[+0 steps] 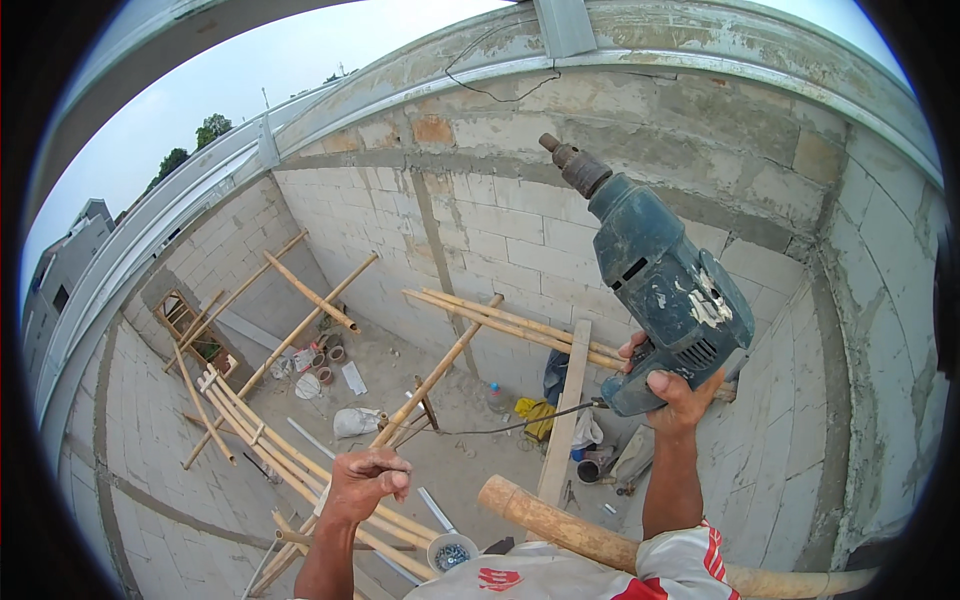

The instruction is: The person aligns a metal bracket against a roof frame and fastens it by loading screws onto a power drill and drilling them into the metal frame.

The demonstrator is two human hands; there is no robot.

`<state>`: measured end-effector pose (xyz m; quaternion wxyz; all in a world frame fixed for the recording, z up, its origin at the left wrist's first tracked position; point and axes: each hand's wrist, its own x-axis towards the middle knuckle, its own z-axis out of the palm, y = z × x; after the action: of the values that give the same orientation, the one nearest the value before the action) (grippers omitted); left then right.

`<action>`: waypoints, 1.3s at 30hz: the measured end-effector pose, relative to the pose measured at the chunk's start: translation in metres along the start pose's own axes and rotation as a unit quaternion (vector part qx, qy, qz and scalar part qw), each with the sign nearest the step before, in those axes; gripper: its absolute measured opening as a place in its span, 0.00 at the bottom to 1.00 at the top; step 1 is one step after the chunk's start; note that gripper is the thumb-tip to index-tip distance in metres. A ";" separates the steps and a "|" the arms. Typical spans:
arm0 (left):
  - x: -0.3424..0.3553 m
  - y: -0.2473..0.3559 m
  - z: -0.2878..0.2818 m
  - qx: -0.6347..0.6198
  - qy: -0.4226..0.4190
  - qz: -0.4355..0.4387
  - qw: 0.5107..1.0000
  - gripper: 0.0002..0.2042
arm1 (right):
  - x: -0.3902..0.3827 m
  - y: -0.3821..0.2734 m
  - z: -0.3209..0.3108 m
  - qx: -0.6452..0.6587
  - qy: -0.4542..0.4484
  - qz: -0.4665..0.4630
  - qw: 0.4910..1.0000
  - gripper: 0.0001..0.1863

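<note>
Though scuffed, a rounded teal drill (655, 270) before a rough block wall (520, 240).

One left hand (368, 487) low in the middle and one right hand (688, 398) at the right make two hands. There is one drill (668, 285) at the upper right. One white cup (433, 560), with too many tiny bits (453, 554) to count, and one fat bamboo pole (560, 524) are at the bottom.

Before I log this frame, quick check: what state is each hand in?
Left hand: loosely curled closed; can't tell if something small is inside.
Right hand: closed, holding the drill.
</note>
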<state>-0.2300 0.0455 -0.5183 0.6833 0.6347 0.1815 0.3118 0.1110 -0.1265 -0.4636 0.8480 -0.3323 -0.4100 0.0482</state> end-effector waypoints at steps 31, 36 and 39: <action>0.217 0.168 0.084 0.127 -0.130 0.298 0.937 0.12 | -0.005 0.006 -0.015 0.110 -0.095 0.083 0.986 0.36; 0.212 0.171 0.085 0.153 -0.121 0.304 0.933 0.12 | -0.006 0.008 -0.015 0.117 -0.092 0.065 0.987 0.35; 0.211 0.176 0.086 0.150 -0.127 0.304 0.932 0.13 | -0.006 0.009 -0.020 0.118 -0.096 0.054 0.987 0.39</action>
<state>-0.0527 0.1192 -0.3033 0.4695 0.7892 -0.0640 0.3906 0.1234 -0.1327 -0.4820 0.8339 -0.2456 -0.4627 0.1735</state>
